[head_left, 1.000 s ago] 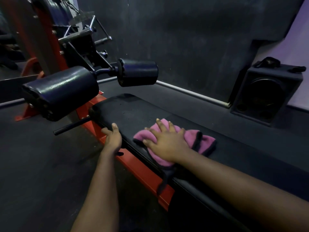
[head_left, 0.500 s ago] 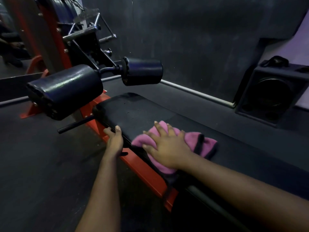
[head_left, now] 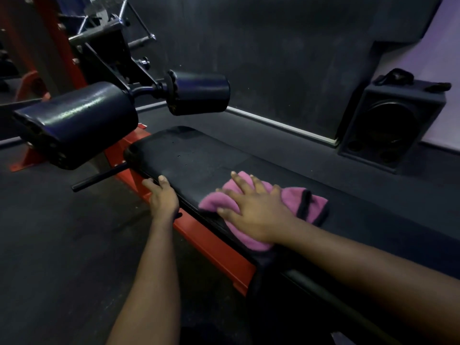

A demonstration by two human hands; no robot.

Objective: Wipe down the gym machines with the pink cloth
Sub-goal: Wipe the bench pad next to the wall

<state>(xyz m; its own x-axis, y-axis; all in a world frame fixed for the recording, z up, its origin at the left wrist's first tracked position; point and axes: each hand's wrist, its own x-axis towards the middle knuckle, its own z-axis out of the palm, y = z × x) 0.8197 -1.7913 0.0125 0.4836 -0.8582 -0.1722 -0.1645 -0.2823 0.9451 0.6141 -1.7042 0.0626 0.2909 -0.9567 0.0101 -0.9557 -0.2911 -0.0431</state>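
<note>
Mid-wipe: right hand (head_left: 254,210), fingers spread, presses fuzzy pink cloth (head_left: 290,199) onto long black padded bench (head_left: 189,158); left hand (head_left: 163,197) grips the bench's near edge. The next stroke probably needs to run toward the bench's far end.

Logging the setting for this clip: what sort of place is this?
Most likely a gym. A padded black bench on a red steel frame has two black roller pads at its end, and a large speaker stands by the dark wall.
</note>
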